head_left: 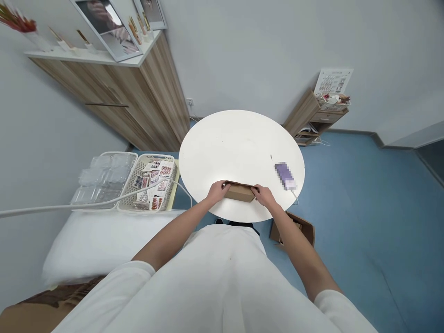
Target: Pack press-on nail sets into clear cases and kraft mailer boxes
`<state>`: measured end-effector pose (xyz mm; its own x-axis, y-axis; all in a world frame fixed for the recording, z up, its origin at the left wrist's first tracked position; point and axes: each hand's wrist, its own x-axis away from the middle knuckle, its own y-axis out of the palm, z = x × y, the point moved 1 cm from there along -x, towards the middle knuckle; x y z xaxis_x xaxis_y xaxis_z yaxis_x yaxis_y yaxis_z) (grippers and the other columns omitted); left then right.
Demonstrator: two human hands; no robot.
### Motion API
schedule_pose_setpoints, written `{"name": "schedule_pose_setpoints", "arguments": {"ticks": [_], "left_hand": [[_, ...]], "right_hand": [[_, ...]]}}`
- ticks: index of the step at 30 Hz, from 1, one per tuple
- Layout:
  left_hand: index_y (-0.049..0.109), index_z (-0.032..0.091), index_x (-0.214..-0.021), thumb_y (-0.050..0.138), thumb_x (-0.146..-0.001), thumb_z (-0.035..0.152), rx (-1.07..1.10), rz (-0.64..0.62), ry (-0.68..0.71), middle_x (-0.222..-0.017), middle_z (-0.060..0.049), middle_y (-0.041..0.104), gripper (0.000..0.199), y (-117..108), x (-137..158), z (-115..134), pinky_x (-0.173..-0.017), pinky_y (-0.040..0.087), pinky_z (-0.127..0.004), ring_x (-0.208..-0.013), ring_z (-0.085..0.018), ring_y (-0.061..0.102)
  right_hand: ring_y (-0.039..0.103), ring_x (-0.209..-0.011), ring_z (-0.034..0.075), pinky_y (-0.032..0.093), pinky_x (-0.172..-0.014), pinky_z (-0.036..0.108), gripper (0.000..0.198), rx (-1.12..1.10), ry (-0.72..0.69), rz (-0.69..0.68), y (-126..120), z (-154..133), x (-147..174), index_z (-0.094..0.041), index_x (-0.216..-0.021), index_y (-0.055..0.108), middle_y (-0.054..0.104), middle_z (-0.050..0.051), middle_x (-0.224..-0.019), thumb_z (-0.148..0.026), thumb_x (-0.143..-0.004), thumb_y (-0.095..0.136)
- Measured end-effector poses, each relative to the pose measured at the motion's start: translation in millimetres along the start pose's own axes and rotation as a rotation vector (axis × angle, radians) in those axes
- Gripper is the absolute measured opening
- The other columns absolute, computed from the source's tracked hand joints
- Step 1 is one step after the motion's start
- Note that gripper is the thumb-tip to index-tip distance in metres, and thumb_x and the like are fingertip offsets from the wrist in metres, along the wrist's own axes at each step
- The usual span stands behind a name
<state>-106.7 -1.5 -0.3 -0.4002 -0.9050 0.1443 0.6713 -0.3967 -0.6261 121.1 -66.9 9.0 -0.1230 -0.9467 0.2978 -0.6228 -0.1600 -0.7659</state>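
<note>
A small brown cardboard box (239,192) is at the near edge of the round white table (239,148). My left hand (218,190) grips its left end, with the thumb toward the inner side. At its right end, my right hand (263,194) pinches the upper corner between thumb and fingers. A darker brown strip along the far upper edge looks like a flap or opening. What lies inside the box, if anything, is hidden from me.
A blurred purple item (285,175) with a cable lies on the table's right side. Left stand a white basket of nail-design packs (152,182) and clear plastic boxes (104,175). An open carton (307,229) is on the floor at right. A white cable (86,206) crosses the left.
</note>
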Motion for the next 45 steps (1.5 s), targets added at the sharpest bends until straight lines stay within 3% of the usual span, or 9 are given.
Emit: {"name": "schedule_pose_setpoints", "arguments": {"ticks": [4,8,13,17,23,28,33,39,45], "left_hand": [[0.061,0.018,-0.081,0.04,-0.083,0.038,-0.039,0.065,-0.014,-0.076,-0.006,0.06,0.029,0,-16,4,-0.065,0.04,-0.031,-0.072,-0.02,0.055],[0.06,0.019,-0.09,0.04,-0.084,0.035,-0.036,0.083,0.002,-0.085,-0.006,0.06,0.027,-3,-32,4,-0.069,0.042,-0.031,-0.08,-0.02,0.055],[0.056,0.018,-0.107,0.044,-0.084,0.035,-0.12,0.148,-0.049,-0.097,-0.007,0.056,0.03,-7,-41,5,-0.074,0.043,-0.03,-0.087,-0.019,0.055],[0.053,0.019,-0.113,0.048,-0.083,0.037,-0.205,0.203,-0.059,-0.104,-0.008,0.052,0.035,-8,-36,7,-0.068,0.044,-0.028,-0.088,-0.019,0.055],[0.053,0.021,-0.113,0.049,-0.084,0.036,-0.229,0.203,-0.017,-0.091,-0.005,0.058,0.034,-11,-32,9,-0.065,0.042,-0.028,-0.083,-0.019,0.056],[0.055,0.02,-0.11,0.048,-0.084,0.036,-0.228,0.188,0.006,-0.09,-0.005,0.06,0.032,-15,-34,7,-0.065,0.041,-0.029,-0.083,-0.02,0.056],[0.053,0.021,-0.116,0.044,-0.086,0.035,-0.246,0.117,0.119,-0.09,-0.005,0.058,0.034,-18,-31,-5,-0.067,0.041,-0.029,-0.08,-0.019,0.055],[0.053,0.021,-0.119,0.043,-0.085,0.038,-0.204,-0.03,0.212,-0.088,-0.005,0.055,0.039,-28,-27,-16,-0.072,0.042,-0.029,-0.076,-0.017,0.054],[0.056,0.021,-0.115,0.04,-0.084,0.048,-0.178,-0.114,0.268,-0.085,-0.006,0.054,0.044,-38,-23,-10,-0.074,0.041,-0.031,-0.076,-0.019,0.053]], "right_hand": [[0.057,-0.067,0.02,0.037,-0.058,0.028,0.029,0.06,0.02,0.086,-4,-9,-16,-0.025,-0.093,0.059,0.062,0.005,-0.074,-0.041,-0.086,0.035],[0.056,-0.071,0.021,0.037,-0.059,0.028,0.03,0.083,0.04,0.077,-8,-17,-30,-0.025,-0.099,0.056,0.062,0.006,-0.076,-0.039,-0.088,0.033],[0.056,-0.082,0.02,0.039,-0.067,0.029,0.035,0.126,0.067,0.114,-12,-21,-36,-0.022,-0.116,0.048,0.061,0.007,-0.095,-0.037,-0.09,0.03],[0.056,-0.086,0.02,0.04,-0.07,0.029,0.037,0.168,0.064,0.172,-14,-21,-33,-0.022,-0.111,0.055,0.056,0.009,-0.106,-0.039,-0.089,0.03],[0.056,-0.097,0.018,0.042,-0.082,0.03,0.038,-0.055,0.013,0.155,-17,-21,-34,-0.022,-0.116,0.056,0.062,0.006,-0.106,-0.035,-0.087,0.035],[0.058,-0.083,0.017,0.045,-0.076,0.03,0.034,-0.119,0.007,0.147,-16,-22,-33,-0.023,-0.112,0.059,0.066,0.003,-0.096,-0.032,-0.083,0.043],[0.056,-0.075,0.016,0.045,-0.073,0.03,0.037,-0.076,-0.07,0.157,-14,-20,-29,-0.021,-0.116,0.057,0.064,0.003,-0.082,-0.03,-0.081,0.048],[0.054,-0.076,0.017,0.044,-0.074,0.031,0.043,-0.068,-0.052,0.13,-13,-16,-28,-0.021,-0.121,0.054,0.06,0.004,-0.082,-0.034,-0.08,0.052],[0.053,-0.076,0.017,0.044,-0.075,0.032,0.044,-0.034,-0.078,0.072,-13,-15,-22,-0.025,-0.125,0.05,0.055,0.006,-0.09,-0.037,-0.082,0.05]]}}
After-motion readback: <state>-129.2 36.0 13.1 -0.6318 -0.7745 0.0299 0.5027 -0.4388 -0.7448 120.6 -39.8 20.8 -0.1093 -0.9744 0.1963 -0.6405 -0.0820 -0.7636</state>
